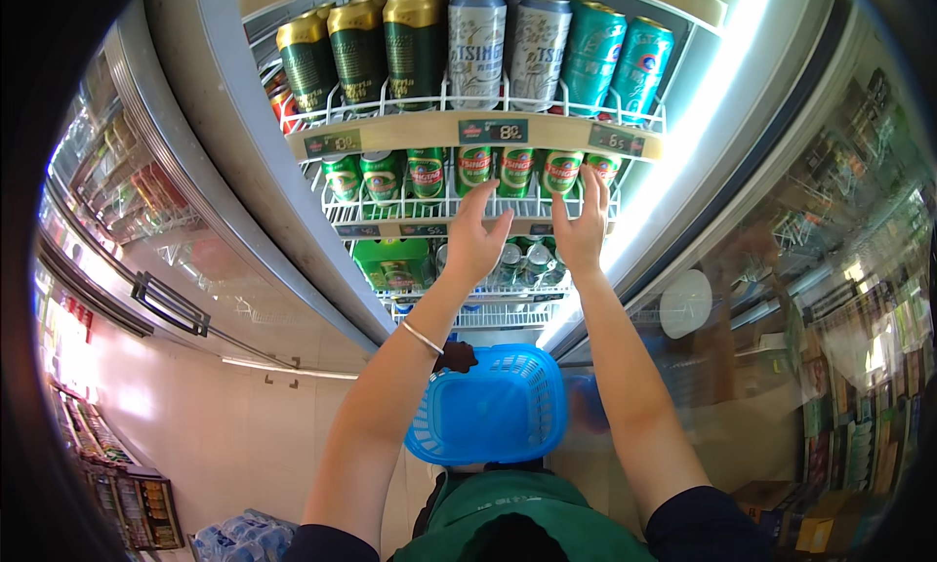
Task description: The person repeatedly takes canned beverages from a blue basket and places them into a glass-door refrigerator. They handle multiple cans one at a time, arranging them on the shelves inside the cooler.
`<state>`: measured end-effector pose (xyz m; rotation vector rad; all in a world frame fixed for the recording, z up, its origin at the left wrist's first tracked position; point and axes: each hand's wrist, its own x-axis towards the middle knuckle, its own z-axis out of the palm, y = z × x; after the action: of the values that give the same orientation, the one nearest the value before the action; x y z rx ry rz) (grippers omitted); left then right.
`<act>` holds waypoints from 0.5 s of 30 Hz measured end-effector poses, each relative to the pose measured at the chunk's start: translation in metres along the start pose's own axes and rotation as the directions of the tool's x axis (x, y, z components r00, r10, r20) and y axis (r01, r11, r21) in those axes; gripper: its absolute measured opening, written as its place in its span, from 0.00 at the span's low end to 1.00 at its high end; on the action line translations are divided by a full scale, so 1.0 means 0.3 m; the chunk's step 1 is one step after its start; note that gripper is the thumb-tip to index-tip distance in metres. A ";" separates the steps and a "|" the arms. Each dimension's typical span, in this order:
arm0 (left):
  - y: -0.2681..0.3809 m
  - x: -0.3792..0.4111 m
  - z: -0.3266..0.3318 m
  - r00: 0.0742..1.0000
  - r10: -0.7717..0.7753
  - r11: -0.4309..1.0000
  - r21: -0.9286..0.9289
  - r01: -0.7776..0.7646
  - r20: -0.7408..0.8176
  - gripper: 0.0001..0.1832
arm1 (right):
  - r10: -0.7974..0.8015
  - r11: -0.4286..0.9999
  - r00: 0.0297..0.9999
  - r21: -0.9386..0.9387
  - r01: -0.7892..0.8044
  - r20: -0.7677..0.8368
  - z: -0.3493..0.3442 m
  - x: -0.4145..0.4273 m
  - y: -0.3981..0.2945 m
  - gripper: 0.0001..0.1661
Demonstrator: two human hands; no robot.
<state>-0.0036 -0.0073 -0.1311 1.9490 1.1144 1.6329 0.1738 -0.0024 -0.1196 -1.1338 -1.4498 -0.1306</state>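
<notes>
Both of my hands reach into an upright drinks cooler. My left hand (pixel 477 236) is raised with its fingers apart, its fingertips in front of a green Tsingtao can (pixel 474 168) on the second shelf. To the right, my right hand (pixel 583 222) is spread beside another green Tsingtao can (pixel 562 173); whether its fingertips touch a can I cannot tell. Neither hand holds anything. Taller cans stand above in rows: dark green and gold cans (pixel 357 57), white cans (pixel 476 50) and teal cans (pixel 596 57). A blue plastic basket (pixel 558 408) is below my forearms.
White wire guards front the shelves, with a beige price rail (pixel 417 132) across them. A green carton (pixel 393 263) and small cans (pixel 538 256) sit lower down. A glass door with a black handle (pixel 170 304) is at left; another glass door (pixel 732 269) stands at right. Wrapped bottles (pixel 241 538) lie bottom left.
</notes>
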 end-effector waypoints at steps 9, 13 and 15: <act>0.033 0.230 0.213 0.962 0.117 0.992 0.078 -0.101 -0.246 0.21 | 0.404 0.876 0.908 -0.332 -0.350 0.110 0.075 0.276 0.060 0.32; 0.067 0.268 0.205 0.888 0.356 0.895 0.379 -0.235 -0.291 0.17 | 0.358 0.870 0.931 -0.388 -0.304 0.075 0.121 0.299 0.096 0.33; 0.040 0.281 0.222 0.895 0.338 0.914 0.329 -0.238 -0.291 0.17 | 0.371 0.875 0.926 -0.358 -0.327 0.062 0.123 0.302 0.107 0.34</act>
<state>0.0649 0.0627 -0.0851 2.1512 1.2961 2.1422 0.1886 0.0880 -0.0725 -1.7035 -1.3385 -0.0548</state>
